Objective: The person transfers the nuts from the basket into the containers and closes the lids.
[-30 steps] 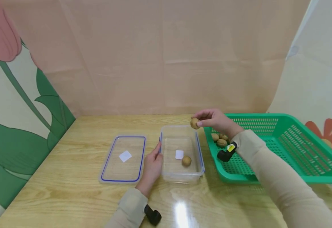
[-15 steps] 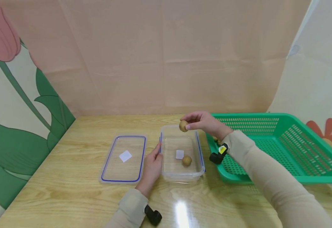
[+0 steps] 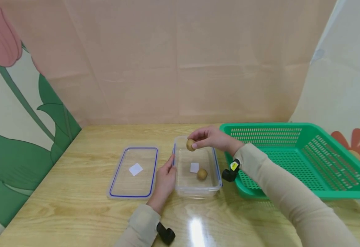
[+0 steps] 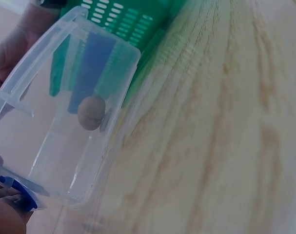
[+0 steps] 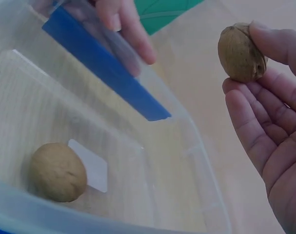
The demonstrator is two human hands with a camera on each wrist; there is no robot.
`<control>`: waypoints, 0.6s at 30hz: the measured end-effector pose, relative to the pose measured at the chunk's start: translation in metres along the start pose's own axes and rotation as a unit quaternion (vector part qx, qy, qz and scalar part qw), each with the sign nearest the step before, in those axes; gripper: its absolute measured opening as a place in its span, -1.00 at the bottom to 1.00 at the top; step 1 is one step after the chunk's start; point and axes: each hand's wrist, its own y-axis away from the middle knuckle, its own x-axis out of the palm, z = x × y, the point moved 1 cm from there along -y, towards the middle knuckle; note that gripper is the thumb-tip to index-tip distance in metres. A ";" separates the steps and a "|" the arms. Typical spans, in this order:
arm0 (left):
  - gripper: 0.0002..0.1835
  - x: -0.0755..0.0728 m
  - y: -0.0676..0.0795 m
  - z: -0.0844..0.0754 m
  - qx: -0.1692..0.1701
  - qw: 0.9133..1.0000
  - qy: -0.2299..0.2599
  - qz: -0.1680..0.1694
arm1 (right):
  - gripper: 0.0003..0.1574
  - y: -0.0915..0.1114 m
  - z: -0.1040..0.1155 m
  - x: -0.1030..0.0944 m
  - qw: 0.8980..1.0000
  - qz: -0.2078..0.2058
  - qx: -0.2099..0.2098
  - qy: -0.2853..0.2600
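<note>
My right hand (image 3: pixel 213 138) pinches a brown walnut (image 3: pixel 190 145) between thumb and fingers, above the far part of a clear plastic storage box (image 3: pixel 198 188). In the right wrist view, the held walnut (image 5: pixel 239 54) shows its seam beside the thumb. A second walnut (image 3: pixel 202 174) lies on the box floor, overlapping a white square sticker (image 3: pixel 194 167). At the box's left side, my left hand (image 3: pixel 166 178) touches the wall with extended fingers. Its fingers (image 5: pixel 130 29) show behind a blue clip flap (image 5: pixel 104 68) in the right wrist view.
To the left of the box lies its clear lid (image 3: pixel 133 187) with a blue seal and a white square. A large green plastic basket (image 3: pixel 310 128) stands at the right, its near-left inside partly hidden by the right sleeve. Everything is on a wood-grain table (image 3: pixel 84 206).
My right hand has carried the walnut leftward and slightly lower, from the basket's near corner to over the box. The left hand and the box have stayed put.
</note>
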 end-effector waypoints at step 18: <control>-0.51 0.000 0.000 -0.002 -0.007 1.000 0.011 0.005 | -0.56 -0.008 -0.002 0.012 0.995 0.051 0.044 0.070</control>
